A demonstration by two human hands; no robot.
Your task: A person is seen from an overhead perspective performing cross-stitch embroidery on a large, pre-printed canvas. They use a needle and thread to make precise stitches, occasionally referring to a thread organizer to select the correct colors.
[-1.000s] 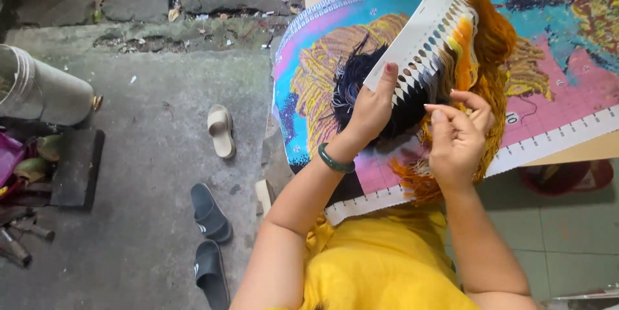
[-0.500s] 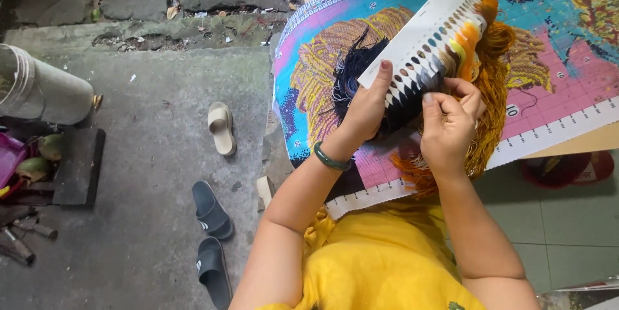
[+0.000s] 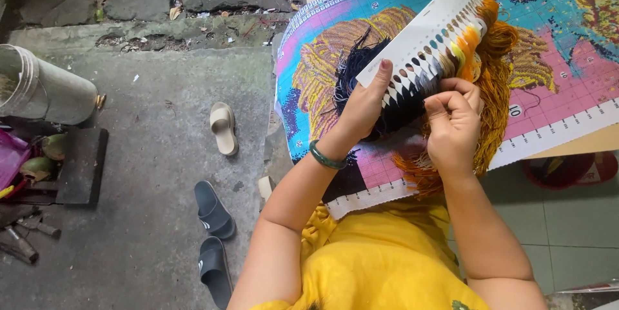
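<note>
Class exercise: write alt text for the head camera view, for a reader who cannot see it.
A person's left hand holds a white thread card hung with coloured threads, while the right hand picks at the threads, above a colourful cross-stitch canvas. Sandals lie on the concrete floor.

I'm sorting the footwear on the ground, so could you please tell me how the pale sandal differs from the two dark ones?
The pale sandal is cream, the dark sandals blackish. It lies alone, farther from the person; the dark ones lie as a pair, one nearer the yellow shirt. All are open slides on the concrete floor.
</note>
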